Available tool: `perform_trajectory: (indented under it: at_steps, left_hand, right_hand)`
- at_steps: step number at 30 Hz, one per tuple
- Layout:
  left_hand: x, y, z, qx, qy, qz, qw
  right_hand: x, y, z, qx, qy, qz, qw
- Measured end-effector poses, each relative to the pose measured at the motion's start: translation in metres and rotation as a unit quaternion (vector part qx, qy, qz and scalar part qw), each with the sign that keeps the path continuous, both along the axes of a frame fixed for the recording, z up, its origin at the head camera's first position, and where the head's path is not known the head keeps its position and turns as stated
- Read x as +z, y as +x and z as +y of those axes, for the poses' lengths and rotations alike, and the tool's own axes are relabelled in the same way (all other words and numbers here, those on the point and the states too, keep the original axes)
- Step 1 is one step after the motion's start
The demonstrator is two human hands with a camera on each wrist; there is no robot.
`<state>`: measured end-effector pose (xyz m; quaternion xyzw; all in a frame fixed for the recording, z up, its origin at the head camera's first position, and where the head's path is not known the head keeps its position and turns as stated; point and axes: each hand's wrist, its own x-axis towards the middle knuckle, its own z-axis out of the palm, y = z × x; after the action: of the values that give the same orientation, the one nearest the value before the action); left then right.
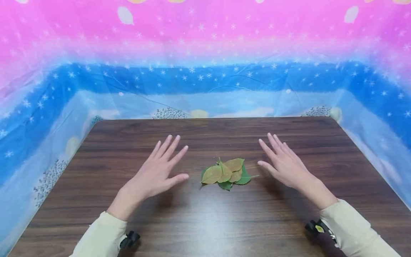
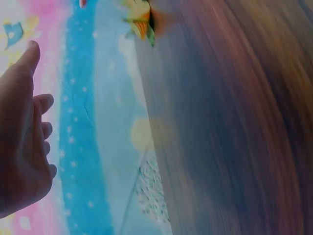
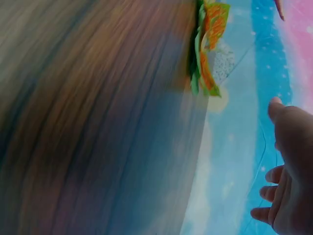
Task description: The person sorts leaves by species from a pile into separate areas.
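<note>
A small pile of green and yellowish leaves (image 1: pixel 226 173) lies on the brown wooden table (image 1: pixel 205 228), in front of and between both hands. To its left, my left hand (image 1: pixel 158 171) is held over the table with fingers spread and nothing in it. My right hand (image 1: pixel 284 162) hovers on the other side of the pile, its fingers straight and also holding nothing. Neither hand touches the leaves. Each wrist view shows the hand at one edge, the left hand (image 2: pixel 24 127) and the right hand (image 3: pixel 288 171), with leaves (image 3: pixel 208 49) near the top.
A pink and blue cloth (image 1: pixel 205 78) with snowflake prints hangs behind the table and along both sides. Black wrist devices sit under the pale sleeves, one at the left (image 1: pixel 129 240) and one at the right (image 1: pixel 316 227).
</note>
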<state>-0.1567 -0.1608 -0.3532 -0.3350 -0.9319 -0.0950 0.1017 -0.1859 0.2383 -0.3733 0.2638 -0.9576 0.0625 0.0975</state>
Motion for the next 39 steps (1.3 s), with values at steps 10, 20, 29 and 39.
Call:
perform_trajectory:
  at_steps: [10, 20, 29, 39]
  left_hand:
    - [-0.007, 0.000, 0.039, -0.067, -0.041, 0.052, 0.9956]
    - [-0.013, -0.008, 0.066, -0.097, -0.098, 0.089, 0.9865]
    - [-0.024, -0.010, 0.084, -0.103, -0.136, 0.033, 0.9848]
    - [-0.040, -0.011, 0.101, -0.122, -0.180, -0.076, 0.9732]
  right_hand:
    - [-0.006, -0.003, -0.029, 0.051, -0.047, 0.009, 0.9976]
    - [-0.011, -0.014, -0.054, 0.070, -0.050, -0.034, 0.9957]
    - [-0.016, -0.024, -0.061, 0.104, -0.083, -0.074, 0.9883]
    - [-0.025, -0.030, -0.064, 0.098, -0.099, -0.102, 0.9850]
